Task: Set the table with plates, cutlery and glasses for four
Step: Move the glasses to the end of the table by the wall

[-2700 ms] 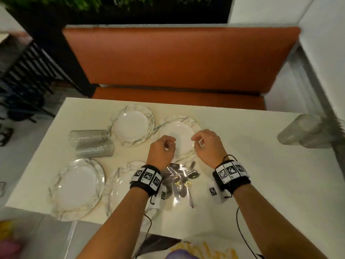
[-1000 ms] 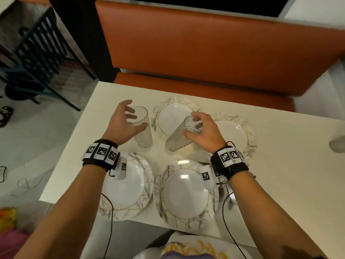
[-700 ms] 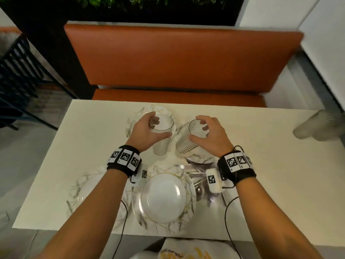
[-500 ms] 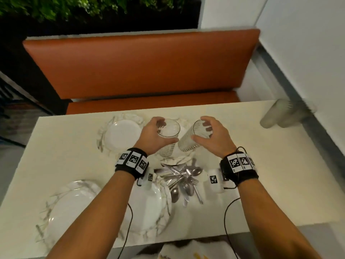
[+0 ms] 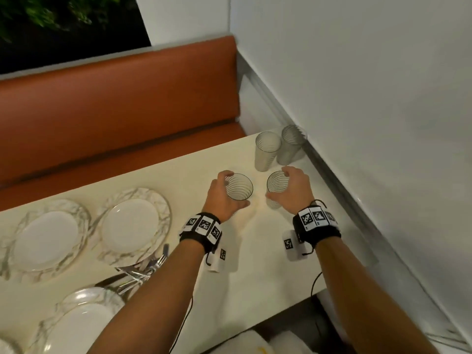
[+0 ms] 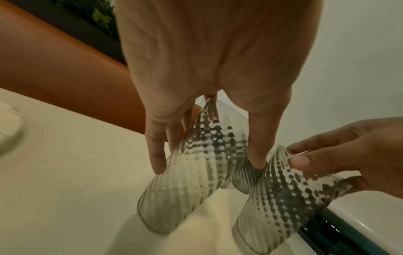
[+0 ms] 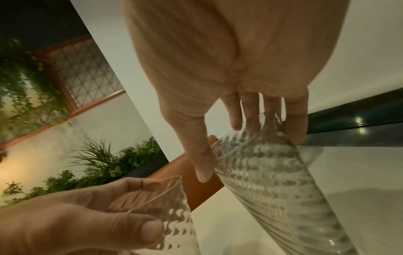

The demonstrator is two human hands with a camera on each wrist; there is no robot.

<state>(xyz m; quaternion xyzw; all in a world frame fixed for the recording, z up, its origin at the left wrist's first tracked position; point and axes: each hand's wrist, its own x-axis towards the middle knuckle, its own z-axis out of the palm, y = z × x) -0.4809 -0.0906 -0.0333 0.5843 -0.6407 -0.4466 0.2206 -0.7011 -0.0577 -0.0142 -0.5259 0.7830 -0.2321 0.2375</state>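
Big change first: the view has swung over to the wall end of the cream tabletop (image 5: 245, 267), where a moment ago it was over the plates and cutlery. Orange bench seat (image 5: 115, 98) along the far side, white wall (image 5: 370, 98) on the right.

Plates (image 5: 132, 226) now sit off to the left, untouched, cutlery pile (image 5: 143, 269) beside them. Two spare glasses (image 5: 267, 152) stand upright in the corner near the wall.

Left hand (image 5: 221, 198) is wrapped round a ribbed glass (image 5: 238, 186), right hand (image 5: 293, 190) grips a second glass (image 5: 277, 182), both upright and low. Can't quite tell if the bases are touching down yet, the wrist views are blurry. My guess: all four glasses are getting parked together here, so nothing is really laid at a place setting yet.
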